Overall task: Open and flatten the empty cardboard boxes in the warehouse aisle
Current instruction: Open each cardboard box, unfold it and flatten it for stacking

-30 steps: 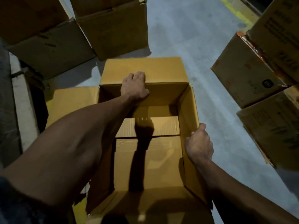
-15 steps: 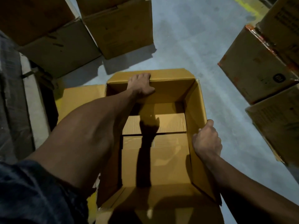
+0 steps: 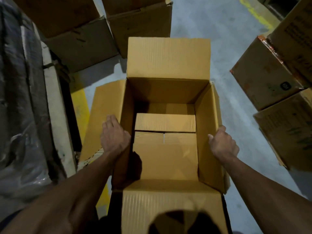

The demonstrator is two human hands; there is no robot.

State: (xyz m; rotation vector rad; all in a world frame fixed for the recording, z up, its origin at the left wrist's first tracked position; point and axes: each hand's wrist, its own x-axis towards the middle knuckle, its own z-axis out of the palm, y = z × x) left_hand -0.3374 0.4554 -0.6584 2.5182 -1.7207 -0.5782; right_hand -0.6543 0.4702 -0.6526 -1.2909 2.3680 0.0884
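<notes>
An open, empty cardboard box [image 3: 166, 132] stood at centre on the concrete floor [image 3: 219, 48], its flaps splayed, while the left hand [image 3: 114, 137] at 9 o'clock and right hand [image 3: 223, 144] at 3 o'clock grasped opposite walls, apparently to steady it for collapsing.

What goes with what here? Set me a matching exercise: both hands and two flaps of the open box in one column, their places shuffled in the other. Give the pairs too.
Things:
1. left hand
2. right hand
3. far flap
4. left flap

Places, all on the open box:
A. grip on the rim of the right wall
B. spread outward beside the left wall
C. at the rim of the left wall
D. opened away from the person, beyond the far wall

Pairs: 1-C, 2-A, 3-D, 4-B
</notes>
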